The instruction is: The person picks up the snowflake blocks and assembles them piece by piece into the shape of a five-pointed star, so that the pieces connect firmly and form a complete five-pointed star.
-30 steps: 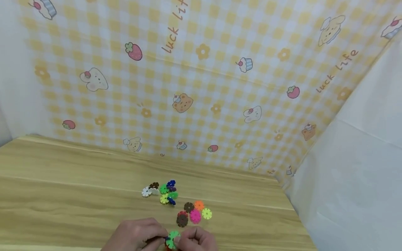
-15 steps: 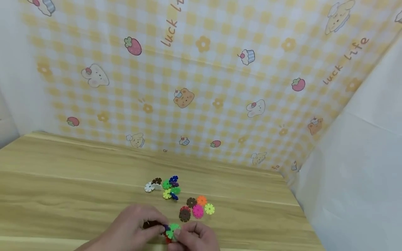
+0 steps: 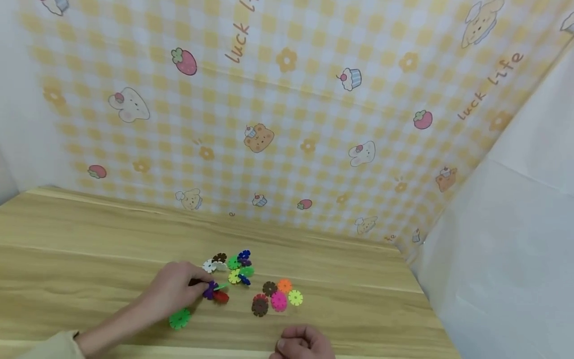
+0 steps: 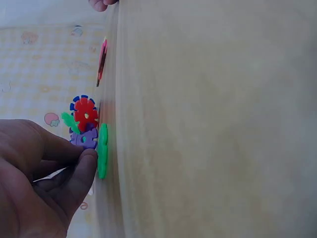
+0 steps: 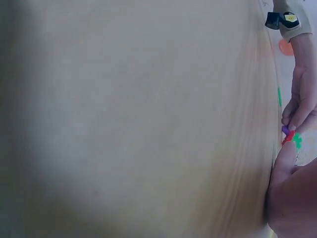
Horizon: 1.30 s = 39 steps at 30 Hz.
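Note:
My left hand (image 3: pixel 179 286) pinches the purple disc (image 3: pixel 209 290) of a small cluster of notched snowflake discs, between thumb and fingers. A green disc (image 3: pixel 221 286) and a red disc (image 3: pixel 221 297) are joined to it. The left wrist view shows the red disc (image 4: pixel 85 113) with a blue one behind it, above the pinched purple disc (image 4: pixel 84 140). Under my left forearm lies a loose green disc (image 3: pixel 180 318) on the table. My right hand (image 3: pixel 305 343) rests near the front edge, fingers loosely curled, with nothing visible in it.
Behind the left hand stand joined groups: white discs (image 3: pixel 209 266) with a brown one, and green, yellow and blue discs (image 3: pixel 234 276). Loose brown, orange, pink (image 3: pixel 279 301) and yellow discs lie right of centre on the wooden table (image 3: pixel 367 309). A checked cloth (image 3: pixel 287 109) hangs behind.
Both hands held the cluster together at the front. My right hand has let go and drawn slightly right; my left has carried the cluster away, up and left, close to the white discs.

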Available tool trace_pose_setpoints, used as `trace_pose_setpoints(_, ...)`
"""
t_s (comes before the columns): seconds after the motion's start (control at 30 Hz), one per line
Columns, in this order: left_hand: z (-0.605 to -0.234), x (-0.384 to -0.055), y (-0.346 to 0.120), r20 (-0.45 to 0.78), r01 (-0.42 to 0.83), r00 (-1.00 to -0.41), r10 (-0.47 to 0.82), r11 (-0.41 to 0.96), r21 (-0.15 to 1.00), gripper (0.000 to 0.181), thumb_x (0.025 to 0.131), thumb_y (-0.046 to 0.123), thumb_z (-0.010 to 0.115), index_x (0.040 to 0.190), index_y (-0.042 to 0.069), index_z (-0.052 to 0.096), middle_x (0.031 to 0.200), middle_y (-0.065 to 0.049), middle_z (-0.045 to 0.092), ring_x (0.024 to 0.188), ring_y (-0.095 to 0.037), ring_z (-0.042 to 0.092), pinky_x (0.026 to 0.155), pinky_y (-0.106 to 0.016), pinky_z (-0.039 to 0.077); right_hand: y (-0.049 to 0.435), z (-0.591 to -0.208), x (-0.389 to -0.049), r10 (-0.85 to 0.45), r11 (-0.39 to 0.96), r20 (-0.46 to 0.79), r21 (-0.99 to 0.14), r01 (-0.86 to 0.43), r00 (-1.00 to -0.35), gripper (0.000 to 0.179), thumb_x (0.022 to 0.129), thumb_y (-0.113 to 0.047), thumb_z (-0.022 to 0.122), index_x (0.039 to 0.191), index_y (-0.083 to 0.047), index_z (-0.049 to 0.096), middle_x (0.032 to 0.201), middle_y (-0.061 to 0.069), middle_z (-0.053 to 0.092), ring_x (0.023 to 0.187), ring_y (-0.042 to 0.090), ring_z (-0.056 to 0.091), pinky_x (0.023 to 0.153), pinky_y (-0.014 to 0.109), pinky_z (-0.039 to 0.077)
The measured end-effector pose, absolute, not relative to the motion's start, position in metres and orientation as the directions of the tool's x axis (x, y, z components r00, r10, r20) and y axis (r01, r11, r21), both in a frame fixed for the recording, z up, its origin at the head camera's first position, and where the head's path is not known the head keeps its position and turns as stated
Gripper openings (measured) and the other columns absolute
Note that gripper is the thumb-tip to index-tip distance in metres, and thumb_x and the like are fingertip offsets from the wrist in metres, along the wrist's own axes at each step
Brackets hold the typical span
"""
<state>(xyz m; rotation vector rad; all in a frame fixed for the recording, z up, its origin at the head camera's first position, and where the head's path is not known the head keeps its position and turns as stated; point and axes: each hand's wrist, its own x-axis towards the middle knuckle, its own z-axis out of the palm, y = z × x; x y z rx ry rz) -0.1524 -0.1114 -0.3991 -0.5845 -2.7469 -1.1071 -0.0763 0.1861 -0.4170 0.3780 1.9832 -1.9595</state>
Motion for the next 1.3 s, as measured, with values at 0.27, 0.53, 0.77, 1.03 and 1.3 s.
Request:
trace_pose_setpoints(0.27, -0.396, -0.157, -0.110, 0.189, 0.319, -0.947, 0.260, 0.693, 0.647, 0.007, 0.082, 0.009, 0.081, 0.088, 0.011, 0.081, 0.084, -0.002, 0.077, 0.057, -0.004, 0.053, 0.053, -0.022, 0.045, 0.190, -0.399, -0.097, 0.092, 0.064, -0.313, -0.945, 0.320, -0.945, 0.038, 0.093, 0.000, 0.065, 0.126, 0.008, 0.048, 0.108, 0.015, 0.062, 0.077, 0.018, 0.072, 0.067, 0.036, 0.062)
trace_pose_setpoints(0.53, -0.394, -0.152, -0.124, 0.161, 0.286, -0.957, 0.241, 0.695, 0.659, 0.011, 0.084, 0.006, 0.076, 0.093, 0.010, 0.080, 0.089, 0.000, 0.077, 0.074, -0.010, 0.065, 0.071, -0.036, 0.058, 0.190, -0.392, -0.126, 0.202, 0.310, -0.212, -0.912, 0.268, -0.956, 0.059, 0.086, 0.004, 0.071, 0.139, 0.003, 0.045, 0.127, 0.021, 0.055, 0.060, 0.017, 0.065, 0.050, 0.031, 0.055)
trace_pose_setpoints(0.77, -0.395, -0.134, -0.144, 0.188, 0.387, -0.918, 0.348, 0.690, 0.611, 0.014, 0.077, 0.002, 0.076, 0.087, 0.011, 0.077, 0.080, 0.008, 0.069, 0.070, -0.002, 0.056, 0.063, -0.025, 0.051, 0.191, -0.389, -0.134, 0.090, 0.460, -0.164, -0.868, 0.187, -0.982, 0.048, 0.087, -0.001, 0.074, 0.132, 0.008, 0.059, 0.091, 0.013, 0.065, 0.054, 0.013, 0.061, 0.048, 0.030, 0.054)
trace_pose_setpoints(1.03, -0.396, -0.122, -0.150, 0.133, 0.399, -0.904, 0.406, 0.688, 0.606, 0.045, 0.067, 0.016, 0.082, 0.111, 0.006, 0.076, 0.085, 0.008, 0.058, 0.075, -0.005, 0.047, 0.064, -0.022, 0.044, 0.193, -0.392, -0.134, 0.086, 0.451, -0.172, -0.872, 0.193, -0.981, 0.040, 0.087, -0.003, 0.077, 0.123, 0.006, 0.060, 0.076, 0.011, 0.065, 0.053, 0.013, 0.061, 0.048, 0.030, 0.055)
trace_pose_setpoints(1.3, -0.397, -0.119, -0.154, 0.135, 0.449, -0.872, 0.470, 0.660, 0.602, 0.032, 0.066, 0.010, 0.088, 0.097, 0.015, 0.079, 0.097, 0.005, 0.061, 0.080, -0.005, 0.051, 0.065, -0.021, 0.045, 0.200, -0.390, -0.129, 0.063, 0.383, -0.209, -0.898, 0.217, -0.976, 0.032, 0.088, 0.001, 0.075, 0.112, 0.004, 0.055, 0.085, 0.010, 0.060, 0.058, 0.013, 0.063, 0.052, 0.030, 0.057)
